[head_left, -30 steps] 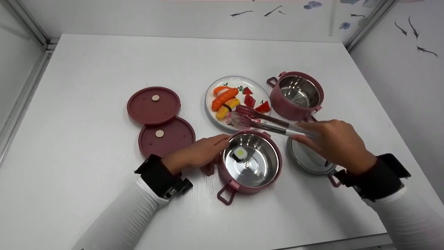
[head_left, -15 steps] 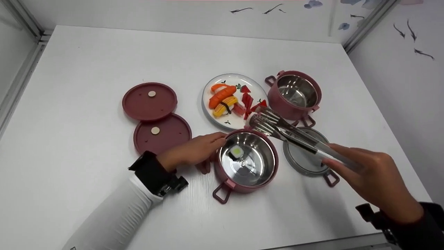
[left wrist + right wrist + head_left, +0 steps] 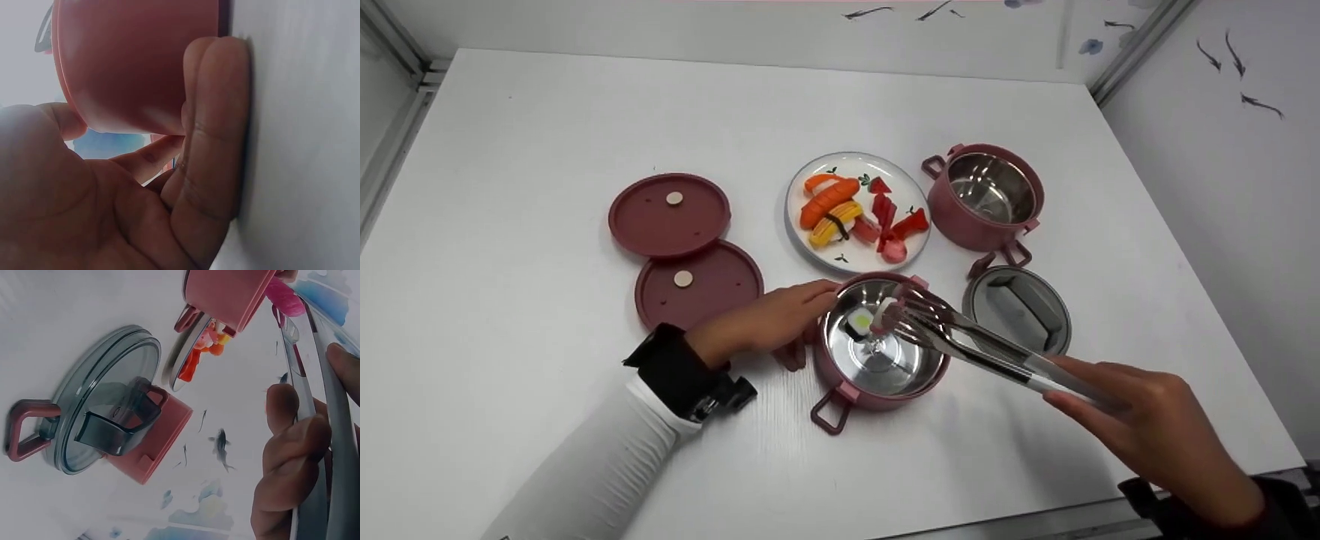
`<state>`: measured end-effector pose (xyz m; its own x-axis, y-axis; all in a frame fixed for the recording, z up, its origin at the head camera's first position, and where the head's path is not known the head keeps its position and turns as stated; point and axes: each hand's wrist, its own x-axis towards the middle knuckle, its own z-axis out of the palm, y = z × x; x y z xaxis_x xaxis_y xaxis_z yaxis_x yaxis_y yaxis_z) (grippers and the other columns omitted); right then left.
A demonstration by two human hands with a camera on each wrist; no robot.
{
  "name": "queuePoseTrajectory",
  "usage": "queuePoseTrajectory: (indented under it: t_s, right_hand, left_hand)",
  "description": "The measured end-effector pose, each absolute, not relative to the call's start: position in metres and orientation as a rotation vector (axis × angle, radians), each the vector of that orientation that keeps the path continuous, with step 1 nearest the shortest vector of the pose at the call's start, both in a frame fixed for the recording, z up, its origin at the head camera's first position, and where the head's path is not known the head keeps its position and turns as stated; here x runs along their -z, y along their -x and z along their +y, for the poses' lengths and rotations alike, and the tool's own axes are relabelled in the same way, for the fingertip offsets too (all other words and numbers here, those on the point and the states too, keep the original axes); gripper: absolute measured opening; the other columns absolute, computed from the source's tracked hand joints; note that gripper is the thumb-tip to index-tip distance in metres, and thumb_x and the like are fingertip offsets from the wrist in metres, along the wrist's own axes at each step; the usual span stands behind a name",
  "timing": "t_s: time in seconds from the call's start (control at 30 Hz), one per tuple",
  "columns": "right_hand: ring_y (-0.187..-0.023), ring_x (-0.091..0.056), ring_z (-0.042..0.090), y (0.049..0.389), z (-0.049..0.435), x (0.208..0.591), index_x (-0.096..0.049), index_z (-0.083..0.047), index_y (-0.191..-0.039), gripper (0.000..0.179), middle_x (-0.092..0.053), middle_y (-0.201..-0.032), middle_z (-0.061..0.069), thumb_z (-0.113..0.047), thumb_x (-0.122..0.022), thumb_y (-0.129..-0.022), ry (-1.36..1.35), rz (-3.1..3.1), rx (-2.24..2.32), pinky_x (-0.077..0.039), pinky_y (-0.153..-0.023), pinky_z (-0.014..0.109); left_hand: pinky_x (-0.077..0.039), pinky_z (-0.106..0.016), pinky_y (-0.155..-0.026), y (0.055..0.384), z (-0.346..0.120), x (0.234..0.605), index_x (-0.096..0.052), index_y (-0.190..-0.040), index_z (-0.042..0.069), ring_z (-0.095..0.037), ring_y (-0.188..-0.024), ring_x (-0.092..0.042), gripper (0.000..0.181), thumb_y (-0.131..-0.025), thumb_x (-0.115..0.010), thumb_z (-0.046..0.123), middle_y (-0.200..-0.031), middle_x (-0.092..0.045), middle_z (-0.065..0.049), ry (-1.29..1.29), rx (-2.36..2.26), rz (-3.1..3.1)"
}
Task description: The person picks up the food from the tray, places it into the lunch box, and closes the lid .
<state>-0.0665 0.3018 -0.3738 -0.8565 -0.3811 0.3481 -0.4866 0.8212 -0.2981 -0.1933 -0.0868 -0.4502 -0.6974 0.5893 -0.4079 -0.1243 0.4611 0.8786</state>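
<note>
Pink-and-white toy food: in tongs over pot, unreleased. My right hand: fingers grip tongs. Left hand: fingers curl round pot. I judge work early: sushi roll inside pot, other toy foods on plate.

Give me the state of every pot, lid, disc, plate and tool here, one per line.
Near pot, open, one roll inside.
Far pot, open.
Clear lid, off, handle up.
Plate, holding play food.
Tongs, gripping a piece over the near pot.
Far maroon disc, overlapping the near one.
</note>
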Motion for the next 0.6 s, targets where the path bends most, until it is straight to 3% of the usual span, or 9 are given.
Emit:
queuePoseTrajectory:
  t_s: [0.33,0.5,0.6]
  right_hand:
    - [-0.088,-0.058,-0.021,0.071,0.298,0.375,-0.078,-0.016,-0.113,0.049,-0.078,-0.094,0.006,-0.003,-0.090,-0.067,-0.598,-2.695,-0.543,-0.047,-0.068,0.002]
    - [-0.079,-0.068,-0.003,0.081,0.295,0.380,-0.077,-0.015,-0.113,0.051,-0.079,-0.091,0.005,-0.006,-0.091,-0.065,-0.612,-2.649,-0.448,-0.048,-0.065,0.007]
    - [-0.064,-0.065,0.007,0.090,0.292,0.384,-0.076,-0.014,-0.116,0.051,-0.075,-0.077,-0.003,-0.009,-0.091,-0.067,-0.640,-2.623,-0.391,-0.046,-0.056,0.013]
  left_hand:
    - [-0.059,-0.040,-0.047,0.192,-0.087,0.451,-0.048,-0.142,0.035,-0.024,-0.051,-0.066,0.040,-0.107,-0.033,0.047,-0.075,-0.058,-0.013,-0.380,-1.275,1.999]
    - [-0.059,-0.040,-0.047,0.191,-0.088,0.452,-0.046,-0.143,0.036,-0.024,-0.051,-0.066,0.040,-0.107,-0.033,0.046,-0.078,-0.058,-0.013,-0.379,-1.277,1.998]
    - [-0.059,-0.041,-0.049,0.191,-0.087,0.453,-0.046,-0.145,0.037,-0.025,-0.052,-0.066,0.041,-0.107,-0.032,0.047,-0.077,-0.058,-0.013,-0.390,-1.279,1.994]
